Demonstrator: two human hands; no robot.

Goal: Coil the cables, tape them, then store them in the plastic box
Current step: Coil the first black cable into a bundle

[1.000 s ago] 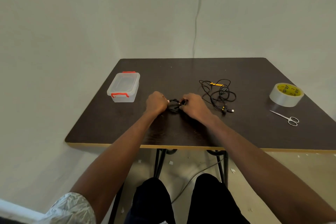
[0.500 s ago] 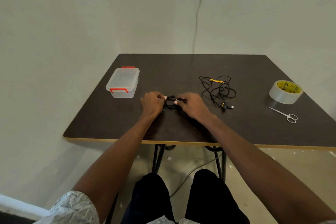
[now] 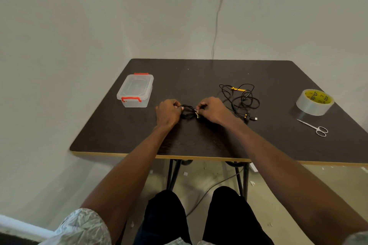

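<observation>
Dark table is carrying everything: plastic box lying left of the left hand, loose cable beside the right hand, both hands pinching the coiled cable between them.

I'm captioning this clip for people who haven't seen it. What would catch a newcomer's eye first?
First, the two hands at the middle of the dark table: the left hand and right hand each pinch an end of a small coiled black cable. Next, the loose black cable just right of them, and the lidded plastic box with red clips at far left. The tape roll and scissors lie at the right edge.
</observation>
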